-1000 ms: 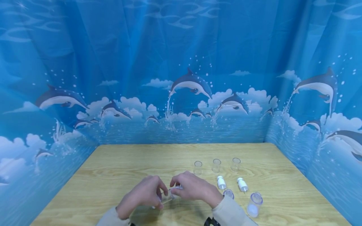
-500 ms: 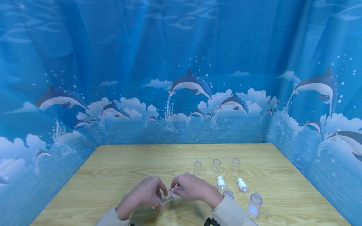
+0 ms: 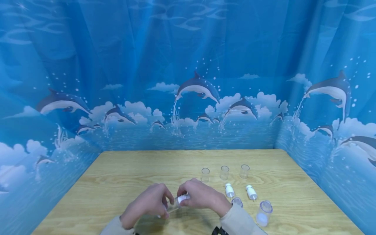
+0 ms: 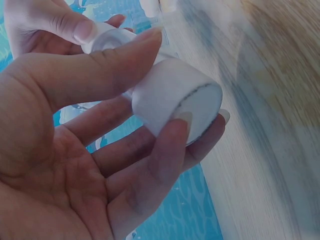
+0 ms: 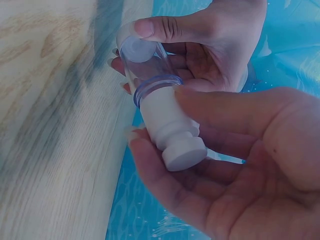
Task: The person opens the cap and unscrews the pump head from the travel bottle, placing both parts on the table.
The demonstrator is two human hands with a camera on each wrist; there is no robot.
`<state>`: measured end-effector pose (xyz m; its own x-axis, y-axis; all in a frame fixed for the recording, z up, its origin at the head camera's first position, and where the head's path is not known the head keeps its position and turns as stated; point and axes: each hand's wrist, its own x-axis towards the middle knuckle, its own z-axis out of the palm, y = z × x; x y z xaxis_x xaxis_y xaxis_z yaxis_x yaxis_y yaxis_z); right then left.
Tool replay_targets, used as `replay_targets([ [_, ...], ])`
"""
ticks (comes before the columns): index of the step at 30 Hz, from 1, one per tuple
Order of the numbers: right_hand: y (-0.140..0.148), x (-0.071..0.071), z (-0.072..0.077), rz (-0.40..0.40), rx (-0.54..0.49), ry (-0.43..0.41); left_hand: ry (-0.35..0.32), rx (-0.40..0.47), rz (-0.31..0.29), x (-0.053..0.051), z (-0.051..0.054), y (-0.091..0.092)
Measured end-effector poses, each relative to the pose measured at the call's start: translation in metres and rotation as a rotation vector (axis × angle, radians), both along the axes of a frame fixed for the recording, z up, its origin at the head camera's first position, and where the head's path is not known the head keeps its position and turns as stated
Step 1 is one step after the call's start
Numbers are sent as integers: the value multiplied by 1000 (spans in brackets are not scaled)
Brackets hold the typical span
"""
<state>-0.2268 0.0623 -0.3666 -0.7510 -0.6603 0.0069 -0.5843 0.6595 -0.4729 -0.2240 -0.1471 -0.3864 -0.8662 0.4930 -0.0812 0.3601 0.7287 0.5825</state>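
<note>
In the middle front of the table, my left hand (image 3: 153,199) grips a clear bottle (image 5: 150,67), its thumb and fingers round the lower end. That end has a white base (image 4: 175,95) in the left wrist view. My right hand (image 3: 199,194) pinches a white pump head (image 5: 167,115) between thumb and fingers. The pump head sits at the bottle's purplish rim, in line with the bottle. Both pieces are held tilted, and the hands are close together. How far the pump head is seated in the rim cannot be told.
Two white pump heads (image 3: 230,190) lie right of the hands, the other pump head (image 3: 251,192) farther right. Three clear cups (image 3: 225,173) stand behind them. A clear bottle (image 3: 264,213) stands at front right, another bottle (image 3: 237,202) partly behind my right forearm. A dolphin-print curtain (image 3: 188,98) surrounds the table.
My right fingers have shifted slightly on the pump head, and more of its white side shows at the bottle's rim. My left hand has stayed in place.
</note>
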Motion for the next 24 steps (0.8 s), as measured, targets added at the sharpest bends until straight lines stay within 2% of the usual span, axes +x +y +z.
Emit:
replay_targets([
  [8, -1, 0, 0, -11, 8, 5, -12, 10, -6, 0, 0, 0],
  [24, 1, -1, 2, -3, 19, -20, 21, -1, -14, 1, 1, 0],
])
